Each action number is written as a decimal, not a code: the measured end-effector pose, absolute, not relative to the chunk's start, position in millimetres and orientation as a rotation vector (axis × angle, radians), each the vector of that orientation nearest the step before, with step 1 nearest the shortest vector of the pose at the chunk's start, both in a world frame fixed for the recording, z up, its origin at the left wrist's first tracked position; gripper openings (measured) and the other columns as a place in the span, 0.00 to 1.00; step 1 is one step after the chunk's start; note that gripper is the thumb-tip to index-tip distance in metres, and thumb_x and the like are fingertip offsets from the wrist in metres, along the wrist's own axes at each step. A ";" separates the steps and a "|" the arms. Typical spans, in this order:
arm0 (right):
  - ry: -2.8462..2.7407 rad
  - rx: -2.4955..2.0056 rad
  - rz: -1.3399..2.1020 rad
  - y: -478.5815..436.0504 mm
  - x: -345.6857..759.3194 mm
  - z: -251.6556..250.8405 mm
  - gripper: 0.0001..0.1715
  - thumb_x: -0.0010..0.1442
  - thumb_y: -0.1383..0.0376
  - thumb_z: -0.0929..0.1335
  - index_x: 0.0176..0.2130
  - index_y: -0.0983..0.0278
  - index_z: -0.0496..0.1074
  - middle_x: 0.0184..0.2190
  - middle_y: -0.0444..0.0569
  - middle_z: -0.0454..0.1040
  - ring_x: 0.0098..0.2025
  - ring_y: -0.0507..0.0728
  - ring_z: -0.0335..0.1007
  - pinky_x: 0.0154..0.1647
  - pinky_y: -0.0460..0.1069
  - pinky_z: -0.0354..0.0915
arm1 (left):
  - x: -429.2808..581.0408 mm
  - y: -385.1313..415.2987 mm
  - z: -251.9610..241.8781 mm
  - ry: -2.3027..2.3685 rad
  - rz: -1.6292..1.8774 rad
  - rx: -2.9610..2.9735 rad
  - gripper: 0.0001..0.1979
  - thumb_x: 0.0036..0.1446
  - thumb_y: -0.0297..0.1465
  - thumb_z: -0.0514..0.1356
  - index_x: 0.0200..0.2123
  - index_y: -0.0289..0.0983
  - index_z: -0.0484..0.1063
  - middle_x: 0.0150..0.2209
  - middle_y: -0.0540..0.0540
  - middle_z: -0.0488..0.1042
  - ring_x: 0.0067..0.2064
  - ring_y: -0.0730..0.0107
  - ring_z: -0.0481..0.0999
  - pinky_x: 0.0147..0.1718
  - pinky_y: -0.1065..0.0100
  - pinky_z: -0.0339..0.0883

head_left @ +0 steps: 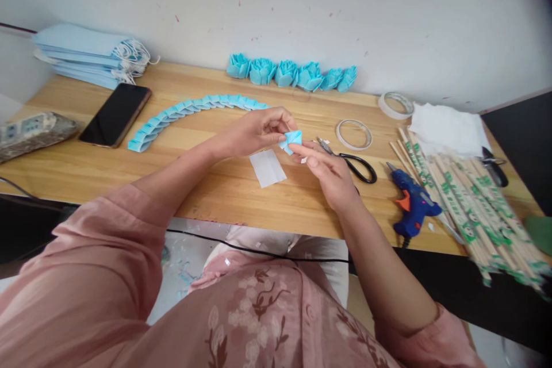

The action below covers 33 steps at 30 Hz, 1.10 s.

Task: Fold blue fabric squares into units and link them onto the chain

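Folded blue piece (294, 137), just one, is hovering over the table (215, 190), the left hand (288, 129) pinching it, the right hand (297, 149) touching it; whether that one is gripping, I cannot tell. Six blue flowers (262, 71) are lining the wall; two tape rolls (388, 108) and one white sheet (268, 168) are lying nearby. The right hand is partly covering the scissors (326, 146). The piece is showing diagonal creases.

You have six blue flowers (286, 73) at the far side, two tape rolls (385, 107) and one glue gun (411, 207) right, one phone (115, 114) and one blue chain (190, 107) left, one folded piece (294, 137) centrally.
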State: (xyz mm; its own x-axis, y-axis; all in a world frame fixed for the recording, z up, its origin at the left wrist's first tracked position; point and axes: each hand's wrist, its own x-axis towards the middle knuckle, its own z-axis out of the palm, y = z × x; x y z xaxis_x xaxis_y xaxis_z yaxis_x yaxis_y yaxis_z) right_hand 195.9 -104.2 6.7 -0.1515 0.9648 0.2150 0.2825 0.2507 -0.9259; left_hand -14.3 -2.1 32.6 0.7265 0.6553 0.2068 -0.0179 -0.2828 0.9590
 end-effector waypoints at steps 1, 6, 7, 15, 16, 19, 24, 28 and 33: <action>-1.620 -1.182 0.953 -104.2 195.8 6.6 0.25 0.64 0.44 0.67 0.52 0.52 0.80 0.54 0.46 0.79 0.60 0.62 0.71 0.65 0.59 0.63 | -14.4 -2.3 32.5 0.497 0.713 1.757 0.10 0.56 0.31 0.68 0.39 0.35 0.72 0.38 0.46 0.76 0.40 0.70 0.77 0.42 0.68 0.68; -1.619 -1.165 0.971 -104.0 196.6 5.7 0.24 0.65 0.46 0.67 0.53 0.52 0.79 0.55 0.46 0.78 0.58 0.61 0.72 0.64 0.59 0.64 | -14.1 -3.4 31.7 0.497 0.710 1.786 0.08 0.59 0.32 0.65 0.40 0.36 0.72 0.39 0.46 0.77 0.40 0.71 0.77 0.42 0.68 0.68; -1.619 -1.168 0.973 -104.0 196.9 5.6 0.23 0.65 0.46 0.67 0.53 0.52 0.79 0.56 0.46 0.78 0.58 0.61 0.72 0.64 0.59 0.63 | -13.9 -3.6 31.5 0.505 0.710 1.788 0.08 0.59 0.32 0.65 0.40 0.36 0.71 0.39 0.46 0.77 0.40 0.71 0.77 0.42 0.68 0.68; -1.617 -1.149 0.972 -103.2 198.3 2.5 0.22 0.66 0.47 0.67 0.53 0.52 0.79 0.55 0.46 0.78 0.57 0.60 0.73 0.63 0.58 0.64 | -10.9 -6.0 30.0 0.512 0.746 1.816 0.09 0.58 0.31 0.65 0.40 0.36 0.70 0.36 0.47 0.76 0.36 0.73 0.76 0.37 0.70 0.66; -1.619 -1.152 0.969 -103.1 198.6 1.8 0.22 0.66 0.47 0.67 0.53 0.52 0.79 0.55 0.46 0.79 0.58 0.61 0.72 0.64 0.58 0.64 | -10.6 -6.1 29.7 0.507 0.750 1.821 0.09 0.59 0.31 0.65 0.40 0.35 0.70 0.36 0.47 0.76 0.36 0.73 0.76 0.37 0.71 0.65; -1.622 -1.168 0.961 -102.6 198.8 1.0 0.24 0.66 0.47 0.67 0.54 0.52 0.79 0.55 0.46 0.79 0.60 0.61 0.70 0.65 0.59 0.63 | -10.3 -5.8 28.1 0.476 0.759 1.840 0.08 0.60 0.30 0.64 0.42 0.35 0.69 0.35 0.48 0.75 0.36 0.74 0.76 0.36 0.71 0.65; -1.621 -1.143 0.953 -102.4 197.1 3.5 0.24 0.64 0.46 0.68 0.53 0.53 0.79 0.54 0.47 0.79 0.58 0.61 0.72 0.64 0.59 0.64 | -10.7 -3.9 24.2 0.473 0.753 1.860 0.11 0.58 0.30 0.65 0.43 0.35 0.69 0.34 0.49 0.75 0.34 0.74 0.75 0.35 0.72 0.64; -1.619 -1.131 0.949 -102.5 197.3 2.5 0.23 0.65 0.47 0.67 0.53 0.52 0.79 0.55 0.47 0.78 0.57 0.61 0.73 0.62 0.58 0.65 | -9.8 -3.1 22.1 0.493 0.754 1.793 0.12 0.57 0.29 0.65 0.44 0.36 0.69 0.32 0.50 0.75 0.32 0.75 0.74 0.33 0.72 0.63; -1.611 -1.108 0.900 -102.8 197.7 0.5 0.21 0.66 0.49 0.68 0.54 0.51 0.78 0.56 0.46 0.78 0.58 0.61 0.73 0.62 0.58 0.66 | -6.7 -1.9 18.6 0.567 0.705 1.639 0.18 0.56 0.28 0.66 0.50 0.35 0.71 0.29 0.52 0.74 0.28 0.78 0.72 0.30 0.74 0.64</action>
